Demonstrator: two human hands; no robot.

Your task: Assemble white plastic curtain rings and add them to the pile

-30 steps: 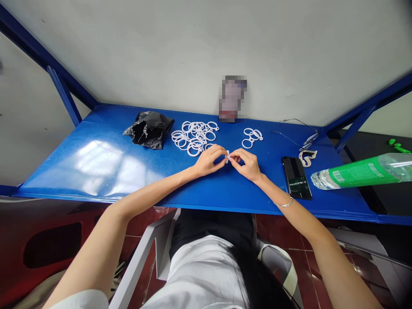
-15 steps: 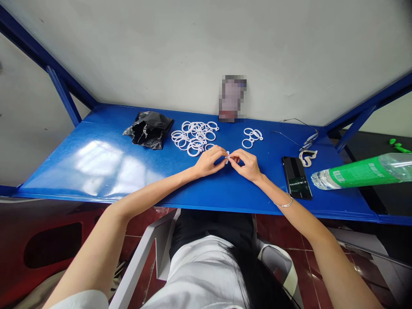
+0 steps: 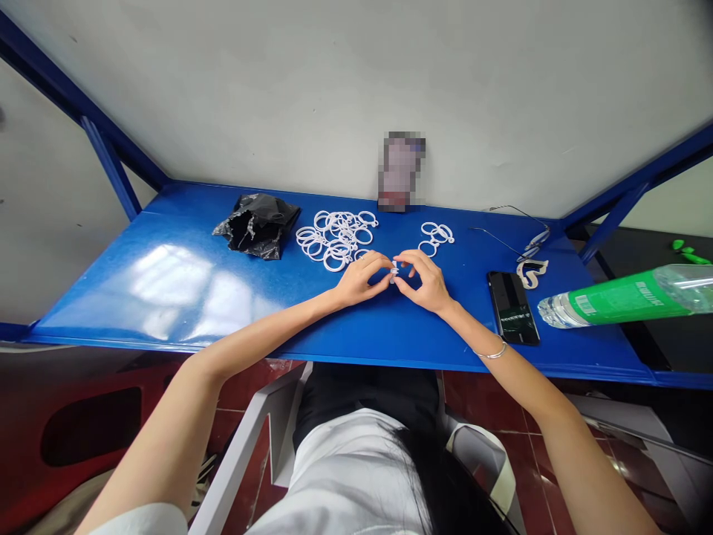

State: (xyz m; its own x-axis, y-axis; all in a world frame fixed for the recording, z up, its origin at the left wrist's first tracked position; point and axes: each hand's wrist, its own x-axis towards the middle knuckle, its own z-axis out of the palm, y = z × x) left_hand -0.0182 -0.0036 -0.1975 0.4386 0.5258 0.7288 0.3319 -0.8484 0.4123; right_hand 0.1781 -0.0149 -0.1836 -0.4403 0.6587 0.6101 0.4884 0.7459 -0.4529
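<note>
My left hand (image 3: 359, 281) pinches a small white plastic piece (image 3: 394, 271) between thumb and fingertips, low over the blue table. On the other side my right hand (image 3: 428, 284) has its thumb and index finger at the two ends of the same piece, with a gap between them. The piece's exact shape is too small to make out. Just beyond my left hand lies a heap of white plastic rings (image 3: 334, 236) with small eyelets. Several more white rings (image 3: 437, 232) lie beyond my right hand.
A crumpled black plastic bag (image 3: 259, 223) sits left of the heap. A blurred upright object (image 3: 401, 171) leans on the wall. At the right are eyeglasses (image 3: 535, 241), a cream-coloured clip (image 3: 533, 275), a black phone (image 3: 512, 308) and a green-labelled bottle (image 3: 629, 297) on the blue table (image 3: 345, 334).
My right thumb and index finger have spread from a tight pinch to the two ends of the white piece. My left hand stays in place.
</note>
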